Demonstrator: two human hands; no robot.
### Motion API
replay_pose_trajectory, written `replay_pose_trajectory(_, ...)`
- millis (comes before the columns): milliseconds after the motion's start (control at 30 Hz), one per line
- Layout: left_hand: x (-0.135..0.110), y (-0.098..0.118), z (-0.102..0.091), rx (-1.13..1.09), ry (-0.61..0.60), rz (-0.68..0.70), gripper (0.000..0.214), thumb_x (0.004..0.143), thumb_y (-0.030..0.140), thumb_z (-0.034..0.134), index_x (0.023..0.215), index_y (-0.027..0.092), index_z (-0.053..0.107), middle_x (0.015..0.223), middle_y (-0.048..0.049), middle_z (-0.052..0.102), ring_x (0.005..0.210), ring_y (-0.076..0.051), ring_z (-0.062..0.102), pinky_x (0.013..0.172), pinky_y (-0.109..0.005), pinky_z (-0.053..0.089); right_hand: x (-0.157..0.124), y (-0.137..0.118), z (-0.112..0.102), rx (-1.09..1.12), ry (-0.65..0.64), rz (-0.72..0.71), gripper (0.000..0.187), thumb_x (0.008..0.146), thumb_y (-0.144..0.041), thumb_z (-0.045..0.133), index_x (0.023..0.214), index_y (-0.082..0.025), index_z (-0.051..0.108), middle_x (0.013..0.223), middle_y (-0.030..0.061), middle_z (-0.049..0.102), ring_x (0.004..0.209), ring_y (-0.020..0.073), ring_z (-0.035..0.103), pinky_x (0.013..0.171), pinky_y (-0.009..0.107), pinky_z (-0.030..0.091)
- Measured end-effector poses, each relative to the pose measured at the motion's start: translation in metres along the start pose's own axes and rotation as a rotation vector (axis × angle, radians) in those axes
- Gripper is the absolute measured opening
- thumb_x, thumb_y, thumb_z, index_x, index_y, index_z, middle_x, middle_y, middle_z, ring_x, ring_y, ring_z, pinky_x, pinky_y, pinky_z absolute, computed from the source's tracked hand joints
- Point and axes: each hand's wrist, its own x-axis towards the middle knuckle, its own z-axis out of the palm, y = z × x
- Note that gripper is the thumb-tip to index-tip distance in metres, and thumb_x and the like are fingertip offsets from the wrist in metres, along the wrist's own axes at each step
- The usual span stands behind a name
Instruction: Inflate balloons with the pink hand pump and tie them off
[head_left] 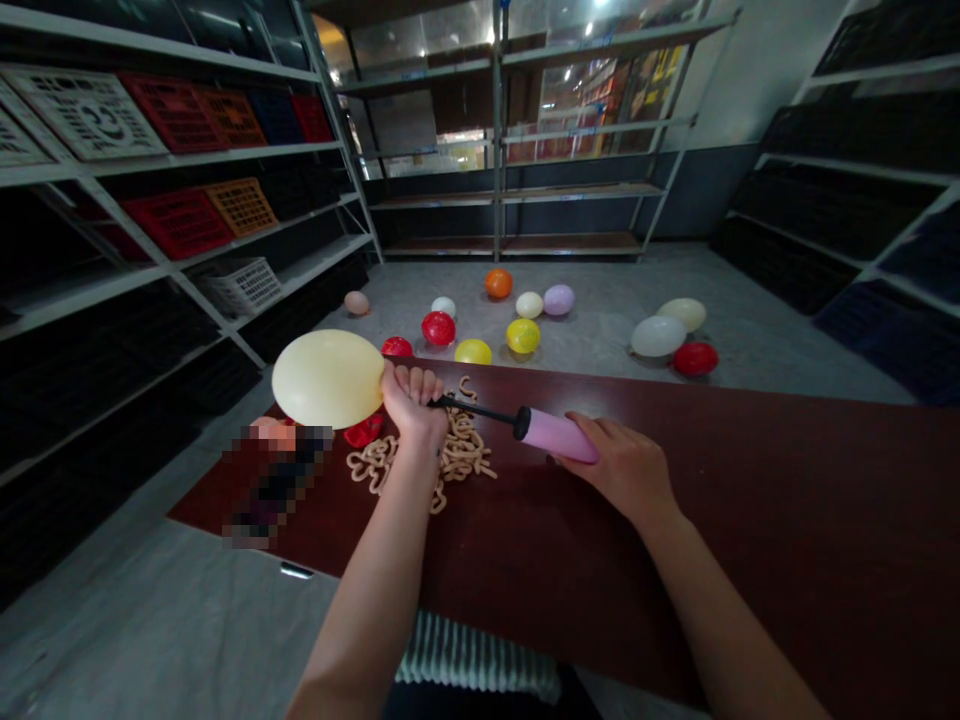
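My left hand (412, 400) is closed around the neck of an inflated pale yellow balloon (328, 380), over the table's far left part. From this fist a thin black rod (484, 410) runs right into the pink barrel of a hand balloon pump (559, 435). Fingers of my right hand (626, 465) wrap round the barrel's far end. The joint between balloon and pump is hidden in my left fist. Below my left wrist lies a heap of beige, curled, string-like pieces (469, 450), with limp red pieces (365, 430) beside it.
The dark red-brown table (787, 480) reaches far to the right. A blurred-out item (281, 485) lies at its left. Several balloons, among them an orange one (499, 284) and a white one (658, 337), rest on the floor behind. Shelves with crates (232, 118) line the left.
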Motion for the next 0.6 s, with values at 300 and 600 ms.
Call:
replay_pose_trajectory(300,-0.033,-0.044,0.009,0.068,-0.052,-0.123,0.054,0.097,0.033,0.047,0.053,0.019,0.020,0.038,0.0072,0.017,0.031,-0.006,0.015,0.034,-0.022,0.014,0.002,-0.029,0.000,0.116,-0.007,0.000,0.041,0.085,-0.053,0.052,0.113,-0.025,0.064,0.091,0.0054,0.074,0.072,0.0229,0.069,0.062,0.032,0.046)
replay_pose_trajectory(600,-0.027,-0.048,0.005,0.061,-0.013,-0.120,0.052,0.100,0.030,0.039,0.053,0.019,0.017,0.038,0.0068,0.017,0.031,-0.007,0.016,0.036,-0.022,0.015,0.007,-0.026,-0.003,0.132,-0.024,0.005,0.049,0.083,-0.058,0.055,0.113,-0.021,0.063,0.096,0.0068,0.074,0.077,0.0228,0.068,0.063,0.030,0.041)
